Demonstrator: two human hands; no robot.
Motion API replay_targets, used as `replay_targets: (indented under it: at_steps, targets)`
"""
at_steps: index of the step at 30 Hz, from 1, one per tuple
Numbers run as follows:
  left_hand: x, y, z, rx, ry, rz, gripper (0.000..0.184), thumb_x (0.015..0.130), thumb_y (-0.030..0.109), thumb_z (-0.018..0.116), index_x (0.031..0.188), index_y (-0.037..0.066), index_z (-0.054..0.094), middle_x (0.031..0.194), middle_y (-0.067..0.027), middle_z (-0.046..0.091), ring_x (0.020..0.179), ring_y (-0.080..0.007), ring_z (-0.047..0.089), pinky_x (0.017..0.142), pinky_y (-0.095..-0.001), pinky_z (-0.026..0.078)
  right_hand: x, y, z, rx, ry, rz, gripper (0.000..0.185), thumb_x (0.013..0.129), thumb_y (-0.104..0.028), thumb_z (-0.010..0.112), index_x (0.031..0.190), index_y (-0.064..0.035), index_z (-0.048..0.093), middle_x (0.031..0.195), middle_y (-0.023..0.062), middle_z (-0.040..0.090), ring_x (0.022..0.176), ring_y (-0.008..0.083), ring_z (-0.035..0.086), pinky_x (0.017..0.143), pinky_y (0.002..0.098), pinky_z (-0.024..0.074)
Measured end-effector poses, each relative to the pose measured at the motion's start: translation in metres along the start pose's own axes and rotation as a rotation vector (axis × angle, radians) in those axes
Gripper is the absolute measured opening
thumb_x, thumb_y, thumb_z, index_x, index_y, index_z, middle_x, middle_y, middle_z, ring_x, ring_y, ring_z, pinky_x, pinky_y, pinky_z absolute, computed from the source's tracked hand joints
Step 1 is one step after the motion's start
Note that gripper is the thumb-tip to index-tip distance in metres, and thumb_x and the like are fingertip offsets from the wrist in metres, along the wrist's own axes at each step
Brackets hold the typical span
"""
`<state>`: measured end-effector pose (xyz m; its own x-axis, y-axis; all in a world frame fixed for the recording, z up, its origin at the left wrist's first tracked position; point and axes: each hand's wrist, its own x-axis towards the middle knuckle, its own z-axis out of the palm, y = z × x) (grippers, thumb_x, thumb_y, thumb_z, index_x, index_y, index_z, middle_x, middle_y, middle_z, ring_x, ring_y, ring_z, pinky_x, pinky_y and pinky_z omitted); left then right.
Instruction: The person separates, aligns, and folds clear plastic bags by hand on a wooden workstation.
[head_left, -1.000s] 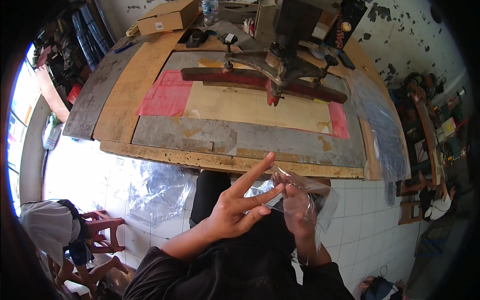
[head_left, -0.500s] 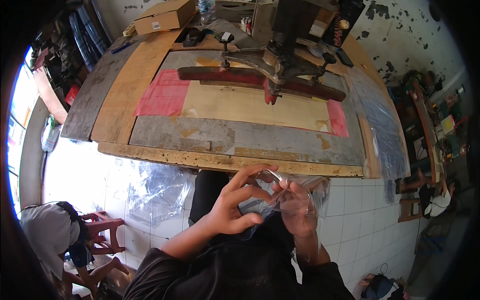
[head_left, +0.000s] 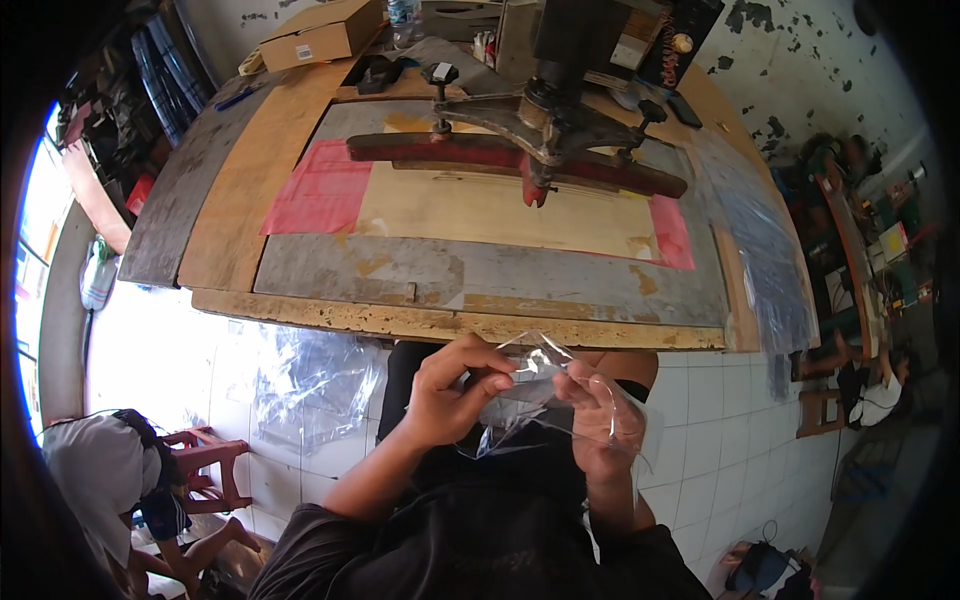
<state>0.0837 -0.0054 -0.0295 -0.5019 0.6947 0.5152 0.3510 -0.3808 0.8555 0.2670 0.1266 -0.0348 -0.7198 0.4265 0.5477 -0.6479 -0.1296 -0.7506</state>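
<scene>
A thin, clear plastic sheet (head_left: pixel 530 390) is stretched between my two hands, just in front of the table's near edge. My left hand (head_left: pixel 448 395) pinches its left side between thumb and fingers. On the other side, my right hand (head_left: pixel 603 425) has its palm turned up, with thumb and fingertips closed on the film. Part of the plastic drapes over the right palm and wrist. Glare and folds obscure the sheet's exact outline.
A machine head with a red-edged bar (head_left: pixel 430 148) stands over a yellowish panel (head_left: pixel 490 212) on the worktable. Clear sheets (head_left: pixel 770 270) hang off its right edge; more plastic (head_left: pixel 310 385) lies on the floor. A person (head_left: pixel 105 475) bends near a red stool (head_left: pixel 215 465). Another person sits far right.
My left hand's fingers have gone from spread to pinching the film. The sheet has swung left and down between my hands, and my right hand has shifted slightly right.
</scene>
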Motion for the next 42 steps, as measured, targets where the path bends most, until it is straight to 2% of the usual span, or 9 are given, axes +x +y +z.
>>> replay_targets:
  at_steps: [1, 4, 7, 11, 17, 26, 32, 34, 42]
  targets:
    - [-0.001, -0.003, -0.002, -0.001, -0.001, 0.0, 0.016, 0.09, 0.001, 0.079, 0.105, 0.001, 0.073, 0.098, -0.0099, 0.071, 0.081, -0.0149, 0.066, 0.072, -0.0283, 0.052, 0.0, 0.001, 0.0, -0.038, -0.038, -0.021, 0.073, 0.101, -0.037, 0.07, 0.155, 0.0045, 0.043, 0.161, 0.0286, 0.041, 0.15, 0.0447, 0.04, 0.124, 0.0543, 0.0322]
    - [-0.002, -0.008, -0.015, -0.123, -0.021, -0.163, 0.017, 0.091, 0.001, 0.077, 0.107, 0.002, 0.073, 0.097, -0.0096, 0.07, 0.09, -0.0197, 0.066, 0.082, -0.0298, 0.05, 0.0, 0.004, -0.006, 0.102, -0.134, -0.007, 0.081, 0.111, -0.058, 0.034, 0.165, 0.0004, 0.022, 0.169, 0.0286, 0.025, 0.157, 0.0455, 0.026, 0.127, 0.0558, 0.0247]
    - [0.007, 0.0, -0.018, 0.026, -0.136, -0.06, 0.019, 0.092, 0.005, 0.077, 0.111, 0.002, 0.073, 0.108, -0.0111, 0.069, 0.103, -0.0238, 0.065, 0.091, -0.0348, 0.05, -0.005, 0.004, -0.001, 0.228, -0.132, 0.06, 0.085, 0.106, -0.061, 0.048, 0.165, -0.0029, 0.027, 0.169, 0.0271, 0.027, 0.155, 0.0426, 0.032, 0.127, 0.0552, 0.0234]
    - [0.017, 0.023, -0.008, -0.202, -0.092, 0.014, 0.021, 0.092, 0.009, 0.077, 0.112, 0.004, 0.072, 0.127, -0.0148, 0.061, 0.122, -0.028, 0.06, 0.106, -0.0412, 0.046, -0.003, 0.001, -0.001, 0.188, -0.194, 0.114, 0.085, 0.106, -0.061, 0.047, 0.167, -0.0057, 0.022, 0.169, 0.0279, 0.025, 0.154, 0.0459, 0.031, 0.125, 0.0586, 0.0243]
    - [0.023, 0.027, 0.0, -0.139, -0.088, -0.009, 0.028, 0.087, 0.016, 0.086, 0.109, 0.005, 0.074, 0.111, -0.0101, 0.064, 0.108, -0.0237, 0.063, 0.095, -0.0375, 0.05, 0.001, 0.006, 0.003, 0.433, -0.234, 0.126, 0.084, 0.107, -0.059, 0.046, 0.168, -0.0107, 0.017, 0.166, 0.0287, 0.032, 0.149, 0.0519, 0.037, 0.121, 0.0631, 0.0302]
    - [0.027, 0.03, 0.004, 0.005, -0.115, -0.013, 0.019, 0.087, -0.004, 0.079, 0.104, 0.005, 0.077, 0.094, -0.004, 0.063, 0.087, -0.0178, 0.064, 0.077, -0.031, 0.051, -0.017, 0.015, -0.032, 0.206, -0.054, -0.009, 0.069, 0.109, -0.047, 0.051, 0.161, -0.0039, 0.038, 0.163, 0.0247, 0.041, 0.152, 0.0415, 0.038, 0.123, 0.0549, 0.0313]
    - [0.023, 0.029, -0.005, -0.047, -0.187, -0.002, 0.035, 0.082, 0.025, 0.091, 0.107, 0.006, 0.075, 0.138, -0.0192, 0.055, 0.121, -0.0326, 0.061, 0.096, -0.0419, 0.053, 0.0, 0.007, -0.011, 0.484, -0.048, 0.066, 0.073, 0.112, -0.056, 0.031, 0.17, -0.0143, 0.012, 0.169, 0.0249, 0.028, 0.157, 0.0435, 0.026, 0.128, 0.0566, 0.0195]
    - [0.026, 0.036, 0.0, 0.131, -0.188, 0.062, 0.044, 0.078, 0.035, 0.093, 0.105, 0.005, 0.074, 0.158, -0.0252, 0.038, 0.138, -0.0402, 0.05, 0.104, -0.0486, 0.05, 0.004, 0.007, -0.01, 0.433, -0.111, 0.114, 0.072, 0.112, -0.058, 0.021, 0.169, -0.0253, -0.006, 0.172, 0.0223, 0.02, 0.159, 0.0436, 0.018, 0.129, 0.0585, 0.0153]
    - [0.021, 0.033, -0.001, 0.087, -0.126, 0.0, 0.018, 0.089, 0.014, 0.083, 0.096, 0.001, 0.072, 0.154, -0.0239, 0.048, 0.129, -0.0364, 0.061, 0.104, -0.0457, 0.051, 0.0, 0.004, -0.022, 0.34, -0.161, 0.125, 0.071, 0.112, -0.056, 0.02, 0.17, -0.0199, 0.0, 0.168, 0.0238, 0.031, 0.159, 0.0448, 0.019, 0.129, 0.058, 0.0155]
